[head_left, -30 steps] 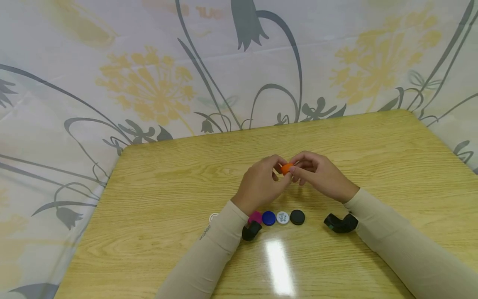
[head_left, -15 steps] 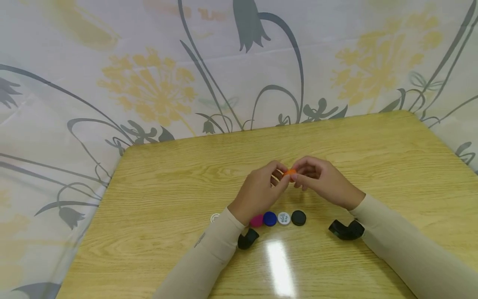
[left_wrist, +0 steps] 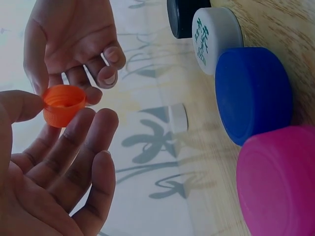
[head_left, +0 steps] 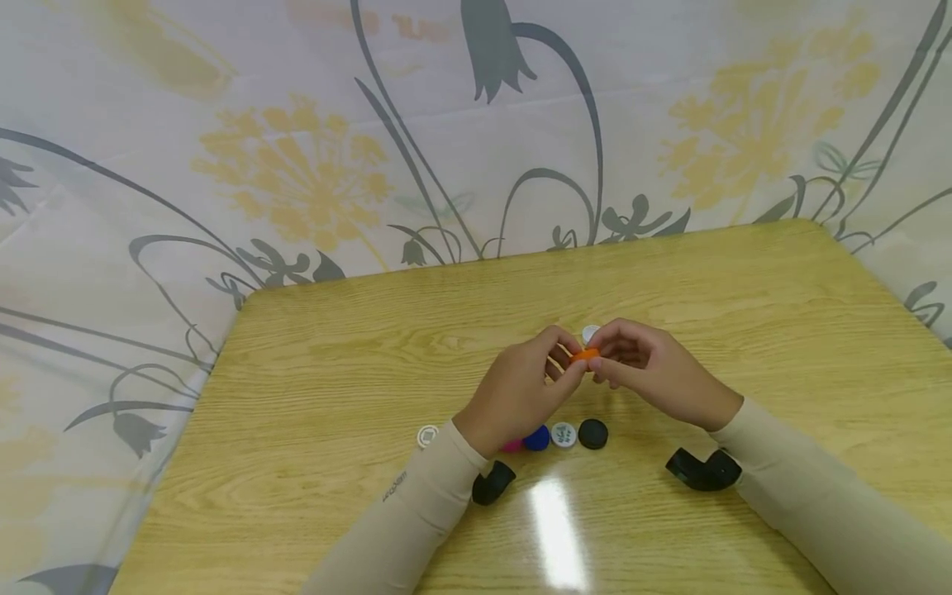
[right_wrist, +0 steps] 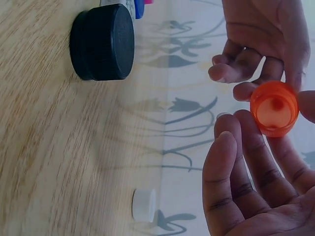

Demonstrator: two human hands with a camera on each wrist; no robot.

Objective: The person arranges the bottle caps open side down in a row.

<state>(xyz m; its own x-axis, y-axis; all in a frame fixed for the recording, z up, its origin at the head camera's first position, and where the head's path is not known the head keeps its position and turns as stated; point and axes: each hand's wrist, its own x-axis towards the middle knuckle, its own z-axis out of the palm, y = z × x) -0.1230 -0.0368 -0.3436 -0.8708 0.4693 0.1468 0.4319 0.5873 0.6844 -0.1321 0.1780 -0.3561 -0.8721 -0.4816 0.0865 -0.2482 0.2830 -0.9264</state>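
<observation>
An orange bottle cap [head_left: 585,354] is held above the table between both hands. My left hand [head_left: 521,384] pinches it from the left with thumb and fingertips, while my right hand [head_left: 654,368] pinches its other side. In the left wrist view the orange cap [left_wrist: 58,118] shows ribbed sides and a hollow top. The right wrist view looks into the open inside of the cap [right_wrist: 274,110]. Just behind the hands lies a small white cap [head_left: 590,333], partly hidden by the right fingers.
Below the hands, a row holds a pink cap [head_left: 513,446], mostly covered by the left wrist, a blue cap [head_left: 537,437], a printed white cap [head_left: 564,435] and a black cap [head_left: 592,434]. Another whitish cap [head_left: 427,435] lies left of the left sleeve. Patterned cloth hangs behind the wooden table [head_left: 335,347].
Both hands have shifted slightly right and toward the body with the orange cap, which has tilted flatter. The small white cap behind them has come into view.
</observation>
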